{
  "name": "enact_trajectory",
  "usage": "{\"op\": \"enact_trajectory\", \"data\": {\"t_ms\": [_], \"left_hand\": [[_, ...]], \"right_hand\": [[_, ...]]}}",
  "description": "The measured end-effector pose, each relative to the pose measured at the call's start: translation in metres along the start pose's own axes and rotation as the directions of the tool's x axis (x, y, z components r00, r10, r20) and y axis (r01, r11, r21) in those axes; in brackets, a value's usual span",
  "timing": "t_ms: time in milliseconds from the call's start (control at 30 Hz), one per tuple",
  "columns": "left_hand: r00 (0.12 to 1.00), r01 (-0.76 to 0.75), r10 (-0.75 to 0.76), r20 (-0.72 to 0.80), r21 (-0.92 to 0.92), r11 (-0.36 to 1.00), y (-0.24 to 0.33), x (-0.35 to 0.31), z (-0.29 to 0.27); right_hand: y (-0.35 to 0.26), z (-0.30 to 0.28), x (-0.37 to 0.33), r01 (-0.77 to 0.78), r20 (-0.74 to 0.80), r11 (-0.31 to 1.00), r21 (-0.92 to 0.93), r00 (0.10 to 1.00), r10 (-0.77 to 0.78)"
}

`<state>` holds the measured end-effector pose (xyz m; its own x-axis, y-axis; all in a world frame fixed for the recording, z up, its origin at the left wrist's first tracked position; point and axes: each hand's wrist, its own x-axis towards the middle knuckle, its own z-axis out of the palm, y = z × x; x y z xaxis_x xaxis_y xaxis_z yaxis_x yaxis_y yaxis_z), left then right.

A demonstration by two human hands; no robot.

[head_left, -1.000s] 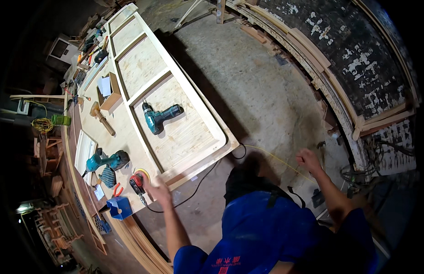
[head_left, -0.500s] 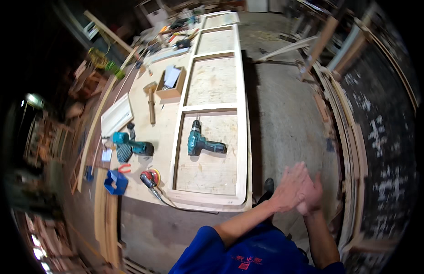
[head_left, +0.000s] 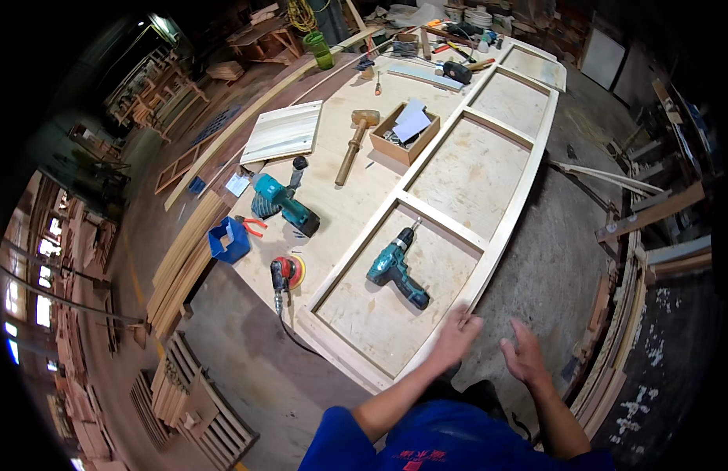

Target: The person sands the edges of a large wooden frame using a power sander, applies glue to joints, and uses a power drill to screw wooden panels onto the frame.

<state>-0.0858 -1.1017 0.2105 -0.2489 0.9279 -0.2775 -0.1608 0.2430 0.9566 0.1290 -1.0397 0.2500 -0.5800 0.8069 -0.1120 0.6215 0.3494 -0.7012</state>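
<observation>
My left hand [head_left: 456, 339] is at the near right rail of a long pale wooden frame [head_left: 364, 238], its fingers loosely bent and apart. Whether it touches the rail I cannot tell. My right hand [head_left: 525, 355] hangs over the floor to the right of the bench, thumb and fingers spread, with nothing in it. A teal cordless drill [head_left: 395, 268] lies inside the nearest opening of the frame, its bit toward the crossbar.
On the workbench [head_left: 332, 228] left of the frame are a second teal power tool [head_left: 279, 206], a red sander [head_left: 283, 275] with hose, a mallet [head_left: 354, 147], a cardboard box [head_left: 395, 146], a wooden panel [head_left: 281, 132] and a blue bin [head_left: 229, 240]. Timber [head_left: 607, 345] lines the right side.
My hands were together, palm against palm, right of the bench. Now they are apart, and the left one has come to the frame's rail. The view has turned, showing more on the left.
</observation>
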Motion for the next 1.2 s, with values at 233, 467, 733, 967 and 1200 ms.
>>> {"op": "enact_trajectory", "data": {"t_ms": [233,467,733,967,1200], "left_hand": [[0.711,0.37,0.124,-0.692,0.519,0.771,-0.041,0.052,-0.087],[0.587,0.608,-0.097,-0.804,0.358,0.708,-0.032,0.104,-0.077],[0.487,0.313,-0.453,-0.746,-0.335,0.888,-0.009,0.12,-0.074],[0.605,0.377,-0.256,-0.754,-0.012,0.926,0.051,0.18,-0.041],[0.816,0.471,-0.307,-0.49,0.255,0.845,0.109,0.297,-0.043]], "right_hand": [[0.021,0.0,0.069,-0.01,0.281,0.988,0.155,0.959,-0.035],[0.045,-0.027,0.196,0.153,0.404,0.977,0.15,0.892,-0.202],[0.096,-0.056,0.377,0.459,0.483,0.888,-0.031,0.784,-0.389],[0.071,-0.029,0.465,0.288,0.554,0.953,0.097,0.779,-0.292],[0.021,-0.011,0.457,-0.501,0.761,0.719,0.481,0.646,-0.058]]}}
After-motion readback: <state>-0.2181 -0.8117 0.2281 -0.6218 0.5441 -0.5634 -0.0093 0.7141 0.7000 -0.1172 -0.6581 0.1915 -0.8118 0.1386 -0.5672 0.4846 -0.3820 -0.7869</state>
